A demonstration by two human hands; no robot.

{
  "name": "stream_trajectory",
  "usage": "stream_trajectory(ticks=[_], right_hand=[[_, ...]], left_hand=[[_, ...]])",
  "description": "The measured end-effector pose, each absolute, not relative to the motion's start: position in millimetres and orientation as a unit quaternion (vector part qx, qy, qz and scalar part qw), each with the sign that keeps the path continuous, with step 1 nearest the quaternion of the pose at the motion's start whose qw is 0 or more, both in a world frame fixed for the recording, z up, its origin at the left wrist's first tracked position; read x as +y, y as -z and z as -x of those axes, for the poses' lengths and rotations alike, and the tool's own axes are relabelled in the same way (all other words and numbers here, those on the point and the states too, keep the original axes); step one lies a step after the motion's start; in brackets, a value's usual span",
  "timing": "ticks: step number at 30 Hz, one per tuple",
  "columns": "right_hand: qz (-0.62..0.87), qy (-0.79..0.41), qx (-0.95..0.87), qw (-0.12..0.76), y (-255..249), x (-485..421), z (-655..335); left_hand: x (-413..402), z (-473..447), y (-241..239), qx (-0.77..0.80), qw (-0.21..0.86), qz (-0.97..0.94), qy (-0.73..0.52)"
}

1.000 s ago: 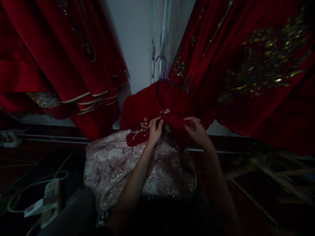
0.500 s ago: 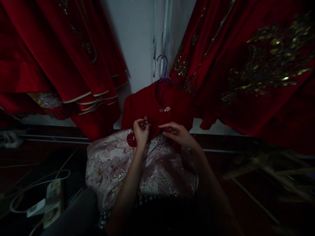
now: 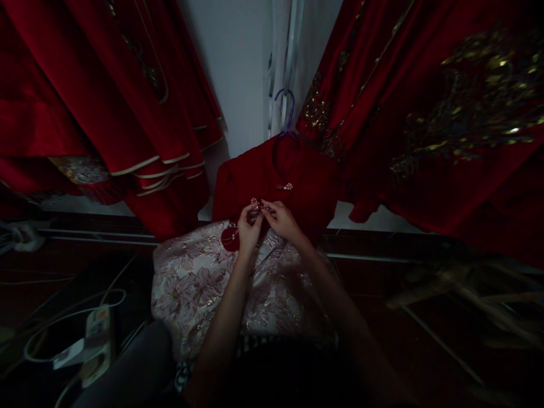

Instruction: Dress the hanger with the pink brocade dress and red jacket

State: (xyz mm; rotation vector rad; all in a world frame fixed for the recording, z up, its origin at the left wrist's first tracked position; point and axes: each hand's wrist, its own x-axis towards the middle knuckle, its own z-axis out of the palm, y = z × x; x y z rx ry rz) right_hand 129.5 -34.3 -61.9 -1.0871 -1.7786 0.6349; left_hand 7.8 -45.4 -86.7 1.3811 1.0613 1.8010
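Observation:
A red garment [image 3: 238, 187] hangs on a purple hanger [image 3: 289, 120], with a beaded ornament [image 3: 288, 186] below its neckline. In front of its chest, my left hand [image 3: 250, 226] is closed on a small beaded ornament [image 3: 254, 201] with red and pale beads. My right hand [image 3: 281, 220] meets it there, its thumb and fingertips pinched at the same ornament. Whether a needle or thread is between the fingers is too dark to tell. Beneath my wrists, a pale floral brocade cloth [image 3: 191, 283] covers my lap, and a round red piece [image 3: 230, 238] lies on it.
Red garments with pale-edged hems [image 3: 144, 124] hang at the left. A red garment with gold sequins [image 3: 488, 113] hangs at the right. A power strip [image 3: 97, 340] with a white cable lies at lower left. A wooden frame [image 3: 450, 283] stands at right.
My right hand has moved left and its fingers have closed at the ornament beside my left hand. The left hand still holds the ornament. The view has shifted slightly.

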Motion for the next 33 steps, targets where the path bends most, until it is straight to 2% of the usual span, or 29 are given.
stream_trajectory(ticks=[6,22,26,29,33], right_hand=[[0.461,-0.207,-0.732,0.456,59,-35,-125],[0.458,-0.14,-0.717,0.507,54,-44,-113],[0.449,-0.17,-0.713,0.511,53,-40,-116],[0.398,-0.25,-0.739,0.483,54,-44,-128],[0.38,-0.3,-0.757,0.438,57,-64,-163]], left_hand=[[-48,-3,83,0.421,0.309,-0.511,-0.683],[-48,7,82,0.478,0.188,-0.569,-0.642],[-41,11,85,0.454,0.185,-0.598,-0.634],[-36,15,95,0.457,0.218,-0.597,-0.622],[-34,27,108,0.534,0.285,-0.589,-0.535]])
